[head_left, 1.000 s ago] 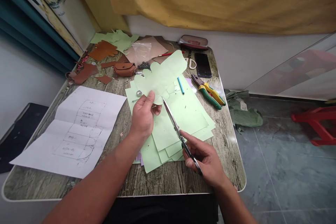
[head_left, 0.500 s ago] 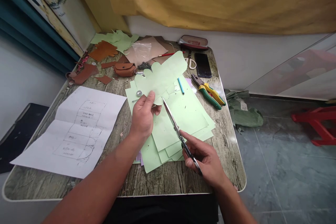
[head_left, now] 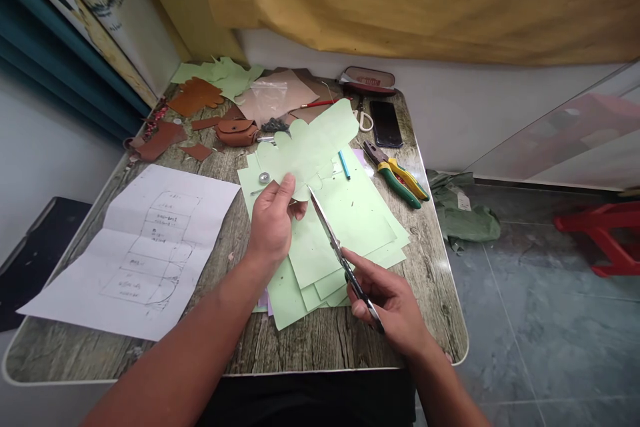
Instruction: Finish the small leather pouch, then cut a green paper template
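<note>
Between thumb and fingers, my left hand (head_left: 274, 217) pinches a pale green paper cutout (head_left: 305, 147) with a scalloped edge, held up over the table. My right hand (head_left: 387, 300) is closed around the handles of a pair of scissors (head_left: 330, 235). Their blade tips meet the cutout's lower edge, just right of my left thumb; the blades look nearly closed. Under both hands lies a loose stack of green paper sheets (head_left: 345, 240). A short blue stick (head_left: 344, 165) and a small round metal piece (head_left: 264, 177) rest on the stack.
A white sheet with a hand-drawn diagram (head_left: 145, 247) lies at left. Pliers (head_left: 395, 173) and a phone (head_left: 386, 124) are at right. Along the back sit a small brown leather pouch (head_left: 237, 132), leather scraps (head_left: 195, 97), white-handled scissors (head_left: 365, 121) and an open case (head_left: 367, 80).
The cutout has shifted very slightly at its upper right end. Both hands and the scissors are almost where they were; the view has moved a little.
</note>
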Motion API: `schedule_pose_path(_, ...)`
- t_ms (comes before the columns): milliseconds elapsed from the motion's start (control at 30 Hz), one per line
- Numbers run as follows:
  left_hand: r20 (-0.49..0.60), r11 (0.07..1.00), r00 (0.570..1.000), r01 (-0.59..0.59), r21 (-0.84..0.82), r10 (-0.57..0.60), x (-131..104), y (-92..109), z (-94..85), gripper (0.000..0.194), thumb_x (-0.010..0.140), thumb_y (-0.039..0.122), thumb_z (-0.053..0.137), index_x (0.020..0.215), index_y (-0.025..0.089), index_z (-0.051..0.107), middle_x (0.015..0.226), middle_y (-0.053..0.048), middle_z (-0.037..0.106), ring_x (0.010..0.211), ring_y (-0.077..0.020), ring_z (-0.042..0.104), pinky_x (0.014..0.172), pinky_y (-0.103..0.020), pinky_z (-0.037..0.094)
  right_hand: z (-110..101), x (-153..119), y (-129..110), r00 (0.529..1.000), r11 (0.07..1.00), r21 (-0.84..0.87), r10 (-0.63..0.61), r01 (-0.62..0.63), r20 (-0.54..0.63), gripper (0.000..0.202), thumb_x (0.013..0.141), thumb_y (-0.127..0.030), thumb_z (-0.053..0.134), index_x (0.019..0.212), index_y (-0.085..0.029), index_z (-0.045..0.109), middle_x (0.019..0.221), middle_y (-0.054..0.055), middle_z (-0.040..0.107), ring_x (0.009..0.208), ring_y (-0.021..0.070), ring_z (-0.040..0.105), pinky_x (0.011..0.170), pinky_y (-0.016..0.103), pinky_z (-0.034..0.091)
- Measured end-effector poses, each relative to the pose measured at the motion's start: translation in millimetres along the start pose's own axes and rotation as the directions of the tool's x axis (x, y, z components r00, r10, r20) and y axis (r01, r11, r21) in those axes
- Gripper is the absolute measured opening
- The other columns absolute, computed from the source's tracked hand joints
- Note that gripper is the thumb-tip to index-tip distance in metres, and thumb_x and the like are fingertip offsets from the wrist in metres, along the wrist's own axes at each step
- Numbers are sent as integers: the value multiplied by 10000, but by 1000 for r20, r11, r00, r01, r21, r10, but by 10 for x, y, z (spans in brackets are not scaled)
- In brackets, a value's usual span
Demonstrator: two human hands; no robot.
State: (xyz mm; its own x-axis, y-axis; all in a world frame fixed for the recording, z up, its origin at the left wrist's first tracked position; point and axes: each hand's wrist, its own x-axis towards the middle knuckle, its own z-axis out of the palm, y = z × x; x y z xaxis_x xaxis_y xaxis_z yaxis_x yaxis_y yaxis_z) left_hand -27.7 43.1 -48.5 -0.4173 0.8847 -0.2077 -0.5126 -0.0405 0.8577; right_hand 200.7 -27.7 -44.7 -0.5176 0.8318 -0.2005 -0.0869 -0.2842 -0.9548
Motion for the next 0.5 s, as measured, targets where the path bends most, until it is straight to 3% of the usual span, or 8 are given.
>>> schedule_pose_path(500,-3,1000,1000,2,4,-2,-14,3,10,430,872,551,869,754,236,600,706,15,551,596,-130,546,541,-300,409,9,-2,-10,1000,1000,-3,3,-3,-8,677,891,-492,904,1507,-285,716,762,-19,543,647,140,452,587,273,399)
